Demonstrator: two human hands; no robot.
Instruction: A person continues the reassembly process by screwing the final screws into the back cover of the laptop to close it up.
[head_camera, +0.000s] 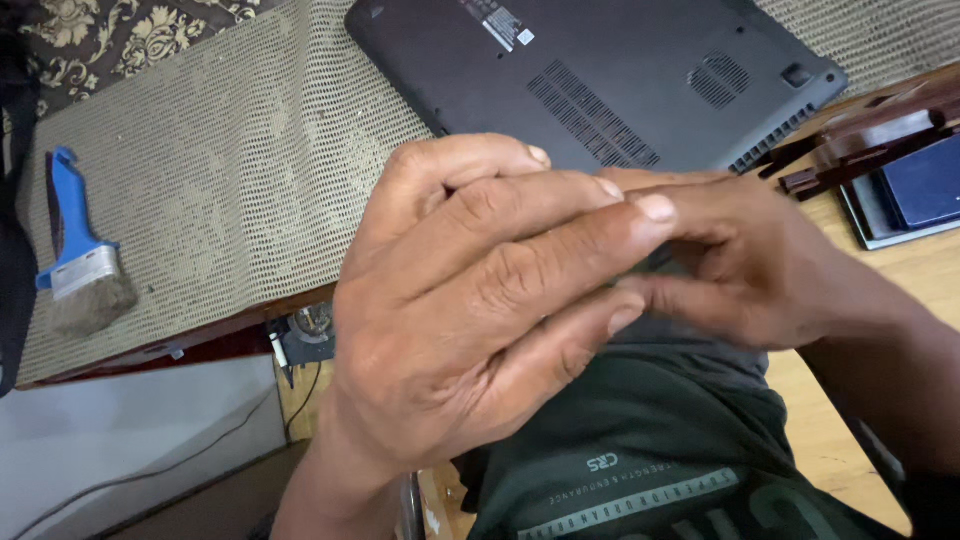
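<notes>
My left hand (470, 300) is raised close to the camera, its fingers stretched side by side and laid over the fingertips of my right hand (750, 265). My right hand comes in from the right with its fingers drawn together against the left ones. Whatever may be between the fingertips is hidden, so I cannot tell if either hand holds anything. Just beyond the hands a dark grey laptop (600, 70) lies upside down, its vents and bottom panel facing up, on a beige mesh mat (230, 180).
A blue-handled paintbrush (80, 260) lies at the mat's left edge. A dark blue flat case (925, 185) and dark wooden pieces (860, 140) sit on the wooden desk (930, 270) at the right. Cables hang below the desk edge. My dark green shirt (640, 450) fills the bottom.
</notes>
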